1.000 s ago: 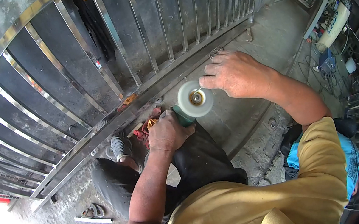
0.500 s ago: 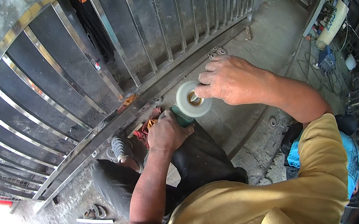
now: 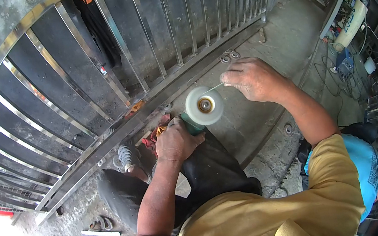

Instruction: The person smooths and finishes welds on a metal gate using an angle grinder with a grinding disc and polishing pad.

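My left hand (image 3: pixel 176 140) grips the green body of an angle grinder (image 3: pixel 192 124) and holds it upright over my lap. A white buffing wheel (image 3: pixel 204 105) sits on the grinder's head, facing up. My right hand (image 3: pixel 252 79) is to the right of the wheel, its fingers pinched on a thin white strand (image 3: pixel 214 87) that runs from the wheel's edge to the fingertips. Below the grinder lies a red and orange rag (image 3: pixel 156 133).
A large stainless steel gate (image 3: pixel 72 86) with vertical bars lies tilted on the concrete floor ahead of me. My sandalled foot (image 3: pixel 126 156) rests beside its bottom rail. Metal rings (image 3: pixel 228 56) lie by the rail. A white cylinder (image 3: pixel 348 25) and cables clutter the right.
My right hand has drawn back from the wheel's centre toward the right, pulling a thin strand out from the wheel. The left hand and grinder have stayed put.
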A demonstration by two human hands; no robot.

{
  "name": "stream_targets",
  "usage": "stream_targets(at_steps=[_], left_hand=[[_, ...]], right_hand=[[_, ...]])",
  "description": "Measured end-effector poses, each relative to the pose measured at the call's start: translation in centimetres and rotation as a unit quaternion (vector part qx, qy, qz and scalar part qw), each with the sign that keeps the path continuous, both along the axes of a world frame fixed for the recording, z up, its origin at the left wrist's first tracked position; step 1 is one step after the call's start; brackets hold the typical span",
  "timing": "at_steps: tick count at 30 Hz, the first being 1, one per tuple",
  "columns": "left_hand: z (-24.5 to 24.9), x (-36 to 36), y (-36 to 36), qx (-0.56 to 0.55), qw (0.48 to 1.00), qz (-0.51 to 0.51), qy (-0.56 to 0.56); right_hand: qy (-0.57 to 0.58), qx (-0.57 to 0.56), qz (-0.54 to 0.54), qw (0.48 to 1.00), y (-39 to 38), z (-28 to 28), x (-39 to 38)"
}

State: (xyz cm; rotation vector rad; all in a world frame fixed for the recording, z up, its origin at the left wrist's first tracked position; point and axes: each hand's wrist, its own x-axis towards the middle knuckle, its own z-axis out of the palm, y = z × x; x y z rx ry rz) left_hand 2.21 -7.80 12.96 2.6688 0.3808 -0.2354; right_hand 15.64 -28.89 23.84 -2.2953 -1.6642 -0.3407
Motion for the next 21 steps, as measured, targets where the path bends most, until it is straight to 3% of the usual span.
stream_targets(at_steps=[14,21], left_hand=[[-0.3,0.2,-0.2,0.024,1.0,-0.008,-0.011],[-0.3,0.2,-0.3,0.036,0.999,-0.012,-0.006]], right_hand=[[0.111,0.124,-0.042,0.985,-2.2,-3.5,0.7],[0.112,0.154,-0.045,0.981,-2.6,-4.4,-0.1]])
